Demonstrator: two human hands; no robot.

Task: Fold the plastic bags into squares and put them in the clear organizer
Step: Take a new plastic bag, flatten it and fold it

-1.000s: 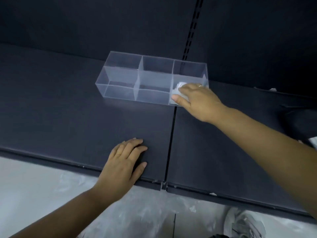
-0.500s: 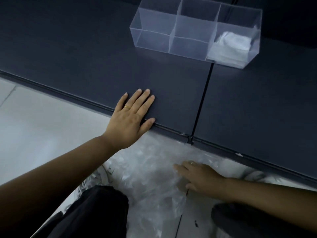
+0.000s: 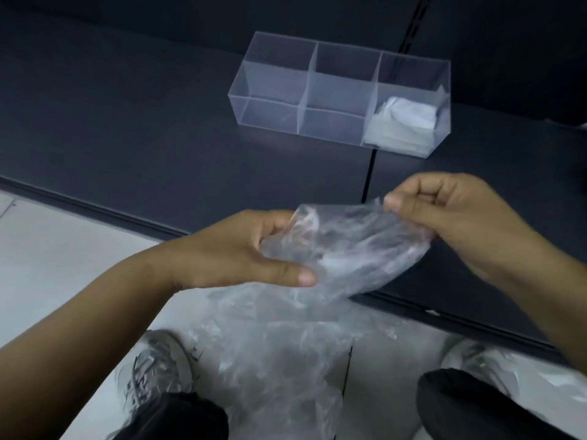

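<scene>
Here the person holds a crumpled clear plastic bag [image 3: 346, 249] in the air between both hands, above the front edge of the dark shelf [image 3: 127, 122]. The left hand [image 3: 241, 249] takes the bag's left end, its grip closed on the film with the fingers curled into it and the thumb lying straight beneath. The right hand [image 3: 454, 211] has its grip clamped on the bag's upper right edge, pinched between thumb and curled fingers. Farther back on the shelf stands the clear organizer [image 3: 333, 122], well apart from the hands. Its right compartment holds folded white bags [image 3: 409, 115]; the middle and left compartments show nothing inside. Below the hands, a loose heap of clear bags [image 3: 279, 354] lies on the pale floor [image 3: 63, 249] between two grey shoes [image 3: 155, 366].
</scene>
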